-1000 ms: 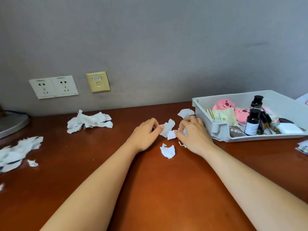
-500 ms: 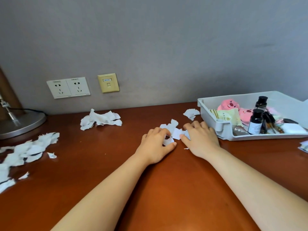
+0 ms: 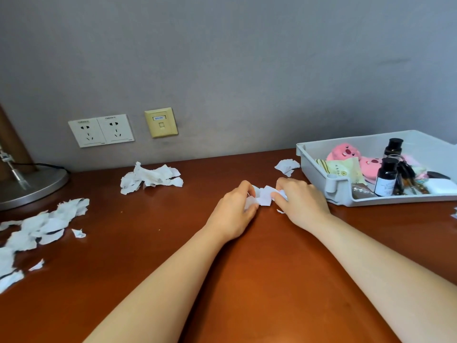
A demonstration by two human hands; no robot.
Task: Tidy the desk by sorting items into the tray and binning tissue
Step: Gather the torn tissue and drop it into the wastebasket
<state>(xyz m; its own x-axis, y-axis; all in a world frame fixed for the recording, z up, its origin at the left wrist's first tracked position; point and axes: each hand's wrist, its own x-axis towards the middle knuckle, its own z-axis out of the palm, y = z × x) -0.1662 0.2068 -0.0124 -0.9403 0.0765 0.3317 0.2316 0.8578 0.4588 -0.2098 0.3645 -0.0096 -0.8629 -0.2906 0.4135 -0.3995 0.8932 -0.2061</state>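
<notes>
My left hand (image 3: 233,211) and my right hand (image 3: 303,203) meet at the middle of the brown desk, both pinched on a small bunch of white tissue scraps (image 3: 263,198) held between them. One tiny scrap (image 3: 280,211) lies under my right hand. Another torn tissue piece (image 3: 286,166) lies just left of the grey tray (image 3: 311,159). The tray at the right holds pink plush toys (image 3: 342,151), two dark bottles (image 3: 385,179), a yellow packet (image 3: 342,169) and keys. A tissue heap (image 3: 150,178) lies near the wall, and more scraps (image 3: 42,226) spread along the left.
A round metal lamp base (image 3: 29,186) with its stem and cable stands at the far left. Two white sockets (image 3: 101,129) and a yellow data port (image 3: 161,122) sit on the grey wall behind the desk. A bit of paper (image 3: 454,214) shows at the right edge.
Both hands swept the loose scraps in the middle together and closed on them. The piece that lay near my wrists is now gathered in. The view has shifted left.
</notes>
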